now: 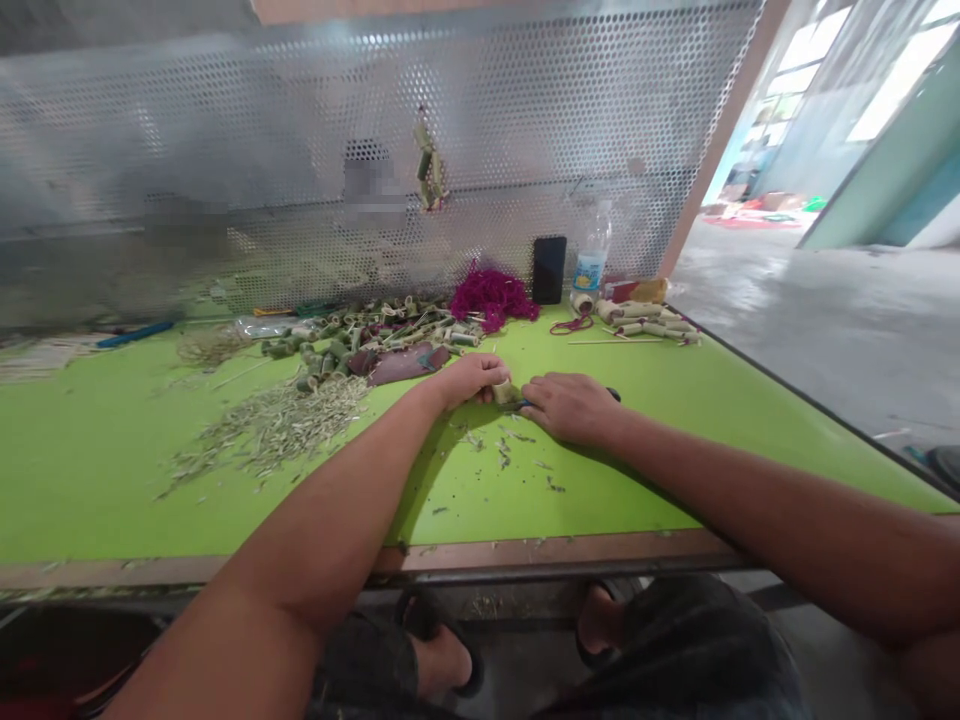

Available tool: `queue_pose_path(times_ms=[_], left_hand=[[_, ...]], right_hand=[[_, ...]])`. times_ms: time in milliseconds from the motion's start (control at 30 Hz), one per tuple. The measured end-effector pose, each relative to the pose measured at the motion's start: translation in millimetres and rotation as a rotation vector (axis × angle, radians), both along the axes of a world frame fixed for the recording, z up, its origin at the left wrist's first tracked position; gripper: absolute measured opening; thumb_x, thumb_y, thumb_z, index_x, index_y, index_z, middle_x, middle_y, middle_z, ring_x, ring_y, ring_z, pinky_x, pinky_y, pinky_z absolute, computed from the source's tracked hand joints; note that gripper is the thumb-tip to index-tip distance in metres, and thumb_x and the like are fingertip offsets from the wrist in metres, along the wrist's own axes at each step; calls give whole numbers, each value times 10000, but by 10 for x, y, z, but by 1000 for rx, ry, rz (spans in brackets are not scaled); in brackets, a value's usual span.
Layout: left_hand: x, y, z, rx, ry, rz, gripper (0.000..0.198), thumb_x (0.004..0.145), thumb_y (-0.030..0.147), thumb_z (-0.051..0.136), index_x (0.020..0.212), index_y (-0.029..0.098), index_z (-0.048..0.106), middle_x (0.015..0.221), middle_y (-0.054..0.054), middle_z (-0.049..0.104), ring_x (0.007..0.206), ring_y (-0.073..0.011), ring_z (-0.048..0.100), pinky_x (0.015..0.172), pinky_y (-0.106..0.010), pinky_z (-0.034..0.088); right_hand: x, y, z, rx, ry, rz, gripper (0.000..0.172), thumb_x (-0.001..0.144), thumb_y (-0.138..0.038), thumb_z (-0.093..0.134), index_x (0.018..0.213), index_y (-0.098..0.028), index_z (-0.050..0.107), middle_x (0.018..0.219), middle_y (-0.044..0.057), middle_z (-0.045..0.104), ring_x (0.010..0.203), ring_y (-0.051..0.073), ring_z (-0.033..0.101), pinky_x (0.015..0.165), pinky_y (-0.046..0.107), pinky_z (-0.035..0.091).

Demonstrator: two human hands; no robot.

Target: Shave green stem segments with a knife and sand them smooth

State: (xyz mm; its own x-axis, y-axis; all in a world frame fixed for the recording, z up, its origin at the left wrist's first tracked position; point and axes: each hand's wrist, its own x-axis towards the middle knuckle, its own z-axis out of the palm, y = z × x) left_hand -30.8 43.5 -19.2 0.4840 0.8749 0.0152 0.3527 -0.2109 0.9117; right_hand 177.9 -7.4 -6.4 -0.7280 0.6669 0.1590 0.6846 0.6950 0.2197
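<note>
My left hand point(474, 378) is closed on a short hollow bamboo piece point(503, 393), its cut end turned toward my right. Just right of it, my right hand point(570, 405) is wrapped round a knife point(615, 395) whose dark handle end sticks out past the palm. The blade point(514, 405) lies against or very close to the bamboo's lower side; I cannot tell whether it touches. Small shavings point(504, 450) are scattered on the green tabletop point(600, 490) beneath both hands. A brown sheath-like piece point(409, 364) lies left of my left hand.
Bamboo pieces point(337, 350) and a heap of shavings point(277, 425) lie to the left. Purple string point(491, 297), a black phone point(549, 270), a plastic bottle point(591, 260) and tied bamboo pieces point(649, 322) line the back, before a perforated metal panel point(525, 130).
</note>
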Motion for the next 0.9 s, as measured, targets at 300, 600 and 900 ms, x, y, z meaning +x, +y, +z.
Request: queue_pose_path(times_ms=[300,600,900], left_hand=[[14,85,-75,-50,-87,69,234,840,353,612,859,120,617,658,-5,605,452,-52,487,389,-146,344],[64,-52,59,97,75,-57,360,807,466,612,845,111,660,566,33,519,448,-63,456,453,-180,384],[97,-37,87,148,199,-23,348,792,475,586,721,135,593,514,32,488,455,-96,469,434,-198,342]], right_hand=[[-10,0,-3,-14,-30,-26,394,981,-431,319,1078,-175,603,1017,107,682,917,212,596,807,320,391],[2,0,10,-25,-20,-40,394,975,-433,333,1127,-177,591,1031,109,687,932,218,607,775,315,391],[36,-52,90,7,141,-145,310,957,-408,380,932,-192,602,928,68,657,804,185,574,605,284,301]])
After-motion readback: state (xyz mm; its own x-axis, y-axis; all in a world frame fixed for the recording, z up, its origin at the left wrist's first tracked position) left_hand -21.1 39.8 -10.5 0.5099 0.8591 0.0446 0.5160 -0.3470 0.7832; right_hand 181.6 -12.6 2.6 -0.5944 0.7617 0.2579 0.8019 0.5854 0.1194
